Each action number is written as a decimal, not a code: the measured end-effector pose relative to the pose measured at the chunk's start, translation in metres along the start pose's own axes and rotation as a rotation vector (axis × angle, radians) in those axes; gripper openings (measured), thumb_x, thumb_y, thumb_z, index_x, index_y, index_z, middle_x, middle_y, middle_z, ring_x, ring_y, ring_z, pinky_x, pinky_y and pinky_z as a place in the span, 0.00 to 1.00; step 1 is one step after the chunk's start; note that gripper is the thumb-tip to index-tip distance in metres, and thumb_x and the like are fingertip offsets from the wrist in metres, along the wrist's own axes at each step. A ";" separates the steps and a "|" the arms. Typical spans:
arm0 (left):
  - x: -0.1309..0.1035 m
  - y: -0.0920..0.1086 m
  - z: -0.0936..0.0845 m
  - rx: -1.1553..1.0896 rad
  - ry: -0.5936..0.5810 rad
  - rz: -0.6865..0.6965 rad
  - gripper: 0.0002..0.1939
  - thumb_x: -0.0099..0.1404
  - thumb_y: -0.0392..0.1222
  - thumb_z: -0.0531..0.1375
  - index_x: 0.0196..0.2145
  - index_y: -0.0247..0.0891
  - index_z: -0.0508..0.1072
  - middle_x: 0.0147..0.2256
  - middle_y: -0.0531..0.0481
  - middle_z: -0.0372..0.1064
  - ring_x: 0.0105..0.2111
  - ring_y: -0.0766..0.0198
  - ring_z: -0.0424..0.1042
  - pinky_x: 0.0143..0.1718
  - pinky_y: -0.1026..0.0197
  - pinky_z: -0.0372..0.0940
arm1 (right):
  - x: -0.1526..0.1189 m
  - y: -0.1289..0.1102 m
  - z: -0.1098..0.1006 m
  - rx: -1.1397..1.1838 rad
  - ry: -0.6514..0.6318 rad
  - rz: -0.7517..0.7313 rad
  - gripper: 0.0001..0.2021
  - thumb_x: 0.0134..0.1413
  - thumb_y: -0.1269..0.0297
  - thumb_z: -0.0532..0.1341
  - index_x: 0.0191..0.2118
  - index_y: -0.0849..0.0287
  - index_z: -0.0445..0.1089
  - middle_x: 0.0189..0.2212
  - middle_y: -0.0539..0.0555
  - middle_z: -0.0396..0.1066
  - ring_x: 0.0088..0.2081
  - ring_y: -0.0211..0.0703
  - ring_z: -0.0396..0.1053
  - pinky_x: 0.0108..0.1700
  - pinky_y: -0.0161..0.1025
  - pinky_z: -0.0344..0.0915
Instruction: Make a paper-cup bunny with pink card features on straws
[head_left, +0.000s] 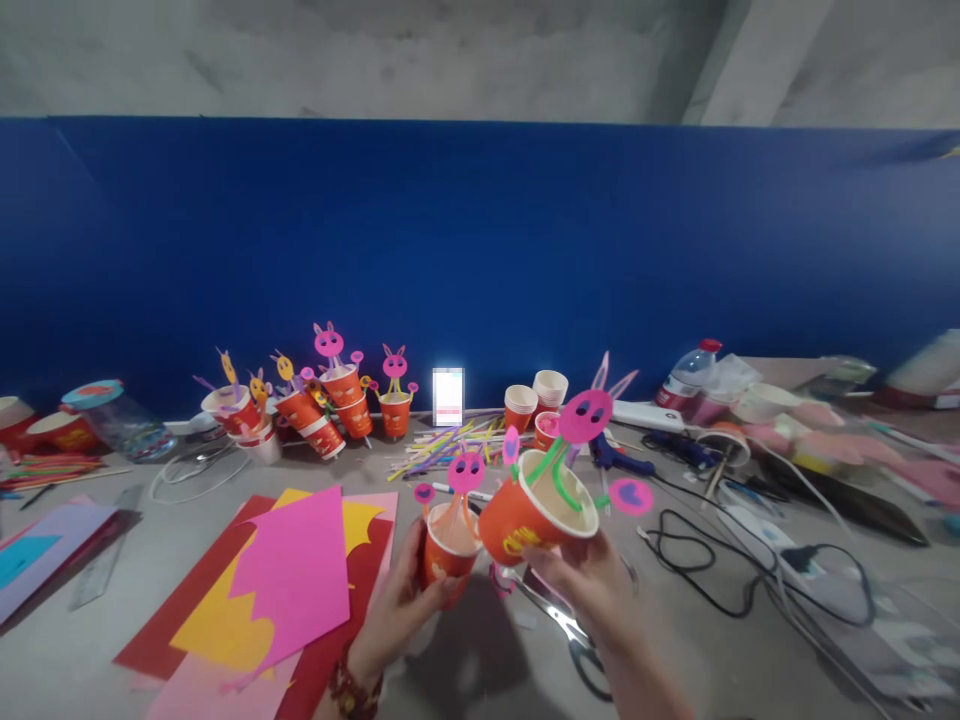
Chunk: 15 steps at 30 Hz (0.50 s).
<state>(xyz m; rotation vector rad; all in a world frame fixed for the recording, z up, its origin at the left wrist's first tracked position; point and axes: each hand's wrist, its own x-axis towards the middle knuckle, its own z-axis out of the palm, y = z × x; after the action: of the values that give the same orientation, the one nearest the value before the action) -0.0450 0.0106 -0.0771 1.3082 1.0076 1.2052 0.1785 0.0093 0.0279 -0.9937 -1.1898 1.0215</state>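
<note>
My left hand (405,600) is closed round a small red paper cup (444,562). From that cup rises a pink paper face (466,472) with big eyes, on thin orange stems. In my right hand (592,580) is a second red paper cup (517,520), tilted toward me so its pale inside shows. Green pipe cleaners in it carry a pink rabbit face (586,416) with long ears and pink round paws. Both cups are held up side by side above the table, their rims close together. Under my right hand lies a pair of scissors (566,622), partly hidden.
Coloured paper sheets (300,580) lie at the left. Similar decorated cups (394,412) stand along the blue partition (480,250), beside a glowing phone (448,397) and loose pipe cleaners (450,447). Rightward are a glue gun (619,458), black cables (697,560) and a bottle (686,375).
</note>
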 end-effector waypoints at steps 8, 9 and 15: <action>-0.004 0.008 0.006 0.018 -0.094 0.004 0.42 0.64 0.47 0.64 0.68 0.48 0.46 0.70 0.42 0.47 0.68 0.47 0.48 0.67 0.43 0.47 | 0.016 0.001 0.014 -0.123 -0.050 -0.087 0.29 0.47 0.54 0.72 0.55 0.54 0.68 0.52 0.60 0.74 0.54 0.60 0.70 0.57 0.56 0.65; -0.005 0.008 0.006 0.022 -0.099 0.009 0.42 0.64 0.47 0.64 0.68 0.48 0.46 0.70 0.42 0.46 0.68 0.47 0.48 0.67 0.43 0.47 | 0.015 0.003 0.014 -0.152 -0.045 -0.092 0.29 0.47 0.54 0.71 0.55 0.54 0.68 0.51 0.60 0.74 0.53 0.60 0.71 0.56 0.56 0.66; -0.006 0.007 0.011 0.000 -0.098 0.064 0.39 0.66 0.45 0.63 0.68 0.49 0.48 0.69 0.41 0.47 0.68 0.46 0.49 0.67 0.44 0.49 | 0.010 0.007 0.016 -0.336 0.003 -0.200 0.31 0.44 0.55 0.73 0.54 0.55 0.67 0.51 0.61 0.72 0.53 0.60 0.70 0.55 0.55 0.66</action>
<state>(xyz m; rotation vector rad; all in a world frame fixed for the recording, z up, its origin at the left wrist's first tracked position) -0.0356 0.0027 -0.0702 1.3951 0.9008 1.1772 0.1628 0.0212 0.0255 -1.1073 -1.4574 0.6741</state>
